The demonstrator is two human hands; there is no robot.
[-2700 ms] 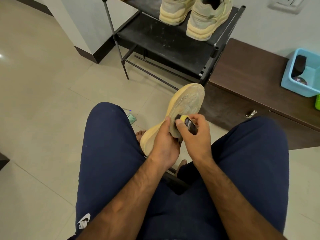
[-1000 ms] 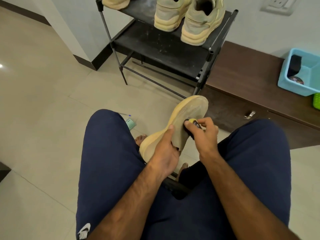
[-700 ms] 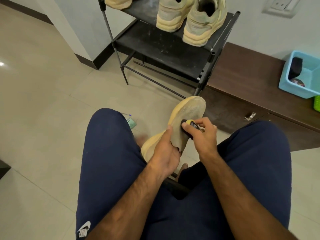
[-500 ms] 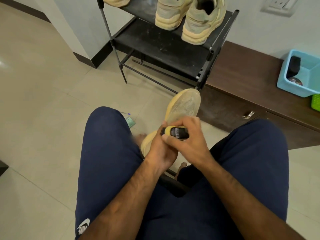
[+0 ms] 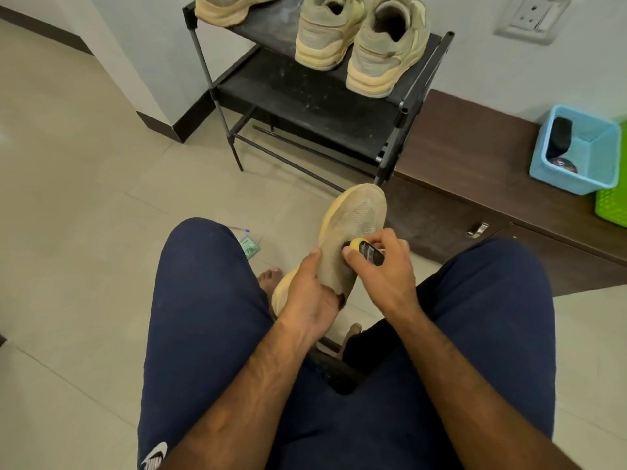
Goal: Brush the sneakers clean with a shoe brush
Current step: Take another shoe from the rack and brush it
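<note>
A pale yellow sneaker [image 5: 356, 218] is held between my knees, its dusty grey sole turned up toward me and its toe pointing away. My left hand [image 5: 310, 300] grips it around the heel and middle. My right hand [image 5: 381, 269] is closed on a small shoe brush [image 5: 364, 248] with a yellow and black back, pressed against the middle of the sole. The bristles are hidden against the sole.
A black shoe rack [image 5: 305, 106] stands ahead with a sneaker pair [image 5: 359, 45] and another shoe [image 5: 230, 8] on top. To its right is a brown low cabinet [image 5: 475, 171] with a blue basket [image 5: 576, 150] and green basket [image 5: 612, 205]. A comb [image 5: 249, 246] lies on the floor tiles.
The brush has moved from near the heel, over my left hand, back up to the middle of the sole. The sneaker stays gripped in my left hand.
</note>
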